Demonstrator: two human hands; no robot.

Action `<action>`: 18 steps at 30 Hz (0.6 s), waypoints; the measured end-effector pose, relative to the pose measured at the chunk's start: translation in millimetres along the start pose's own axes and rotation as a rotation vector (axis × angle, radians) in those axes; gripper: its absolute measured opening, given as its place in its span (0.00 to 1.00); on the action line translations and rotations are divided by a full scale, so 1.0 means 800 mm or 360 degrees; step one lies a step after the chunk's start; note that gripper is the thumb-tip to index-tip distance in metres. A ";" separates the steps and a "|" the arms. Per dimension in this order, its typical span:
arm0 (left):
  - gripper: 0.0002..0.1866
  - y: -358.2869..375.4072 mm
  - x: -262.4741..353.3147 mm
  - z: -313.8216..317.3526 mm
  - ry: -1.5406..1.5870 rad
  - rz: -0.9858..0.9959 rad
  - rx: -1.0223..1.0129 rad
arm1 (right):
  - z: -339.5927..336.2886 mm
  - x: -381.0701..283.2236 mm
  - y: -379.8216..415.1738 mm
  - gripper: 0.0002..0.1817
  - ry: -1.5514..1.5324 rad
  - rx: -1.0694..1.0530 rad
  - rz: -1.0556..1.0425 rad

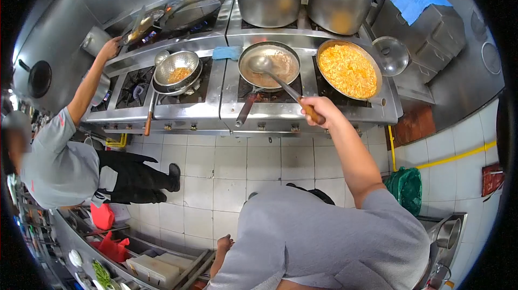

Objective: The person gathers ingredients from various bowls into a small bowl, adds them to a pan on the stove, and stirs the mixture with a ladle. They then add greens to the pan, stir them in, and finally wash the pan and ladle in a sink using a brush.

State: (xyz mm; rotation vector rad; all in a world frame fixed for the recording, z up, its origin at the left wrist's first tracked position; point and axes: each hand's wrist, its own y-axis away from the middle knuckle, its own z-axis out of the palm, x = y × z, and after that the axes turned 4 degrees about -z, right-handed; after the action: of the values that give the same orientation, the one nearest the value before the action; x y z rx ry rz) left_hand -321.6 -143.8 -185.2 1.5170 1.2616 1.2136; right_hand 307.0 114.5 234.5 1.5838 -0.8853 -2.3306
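The right hand (315, 111) pinches the wooden end of the ladle (286, 86) in closed fingers. From them its long axis runs between ten and eleven o'clock, ending with the bowl inside the pan (269, 89) of brownish liquid. Yellow food (348, 71) lies at one o'clock from that hand — the nearer one; the left hand (225, 242) hangs at seven, its fingers' grip impossible to tell. No brand or label is readable; red marks on a co-worker's shirt (62, 149) are too small.
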 end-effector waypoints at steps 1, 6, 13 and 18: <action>0.07 -0.015 -0.003 -0.001 0.0017 0.0005 -0.0011 | -0.014 0.008 -0.016 0.14 -0.0291 -0.0144 0.0059; 0.12 0.140 0.073 0.027 -0.0512 0.0469 0.0097 | 0.021 0.029 -0.017 0.14 -0.0762 -0.0325 0.0175; 0.17 0.077 0.065 0.021 0.0119 0.0301 -0.0026 | 0.016 0.061 -0.035 0.11 0.0571 0.0064 -0.0258; 0.12 0.063 0.044 0.012 0.0221 0.0242 -0.0078 | 0.076 0.042 0.071 0.12 0.0560 0.0088 0.0021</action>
State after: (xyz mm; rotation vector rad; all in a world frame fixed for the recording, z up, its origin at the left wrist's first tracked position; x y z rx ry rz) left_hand -299.7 -117.9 -132.9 1.5371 1.2134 1.4596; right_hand 228.7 75.2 255.8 1.9225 -0.8763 -1.9436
